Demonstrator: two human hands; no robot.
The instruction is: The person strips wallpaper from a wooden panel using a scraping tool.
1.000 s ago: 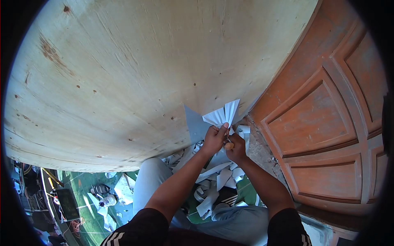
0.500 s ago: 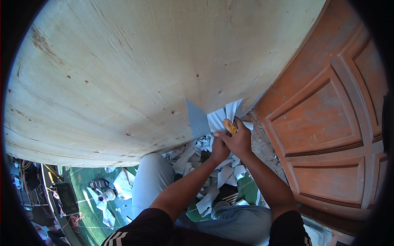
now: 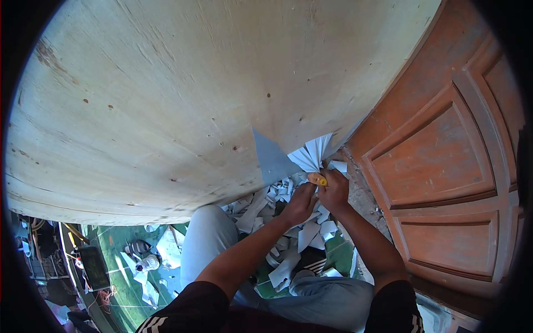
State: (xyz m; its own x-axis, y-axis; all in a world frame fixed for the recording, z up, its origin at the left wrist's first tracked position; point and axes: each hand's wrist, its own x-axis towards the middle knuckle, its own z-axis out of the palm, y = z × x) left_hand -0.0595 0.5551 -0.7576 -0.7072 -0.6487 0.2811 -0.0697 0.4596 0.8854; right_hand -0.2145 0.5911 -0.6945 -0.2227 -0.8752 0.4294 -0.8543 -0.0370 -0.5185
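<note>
While pressed close together at the bottom edge of the big wooden board (image 3: 194,94), both hands busy with paper. Left hand (image 3: 300,202) curled shut, fingers down in the white paper; cannot tell just which piece is gripped. Right hand (image 3: 335,191) just beside it, touching it, fingers wrapped tight around a yellow handle (image 3: 317,178) that pokes up out of the fist. Cannot see the rest of that tool. Right above the handle, a folded piece of white paper (image 3: 312,155), fanned out in pleats against the board's edge. Left of that, a flat grey-blue triangle of paper (image 3: 270,160) lying on the board.

Below the hands, a heap of white paper scraps (image 3: 288,244) between the knees, down on a green floor (image 3: 125,277). Grey trousers (image 3: 205,238) on both legs. Brown panelled wooden door (image 3: 444,166) on the right. Far down at the left, more scraps and a small bottle (image 3: 145,262) on the floor.
</note>
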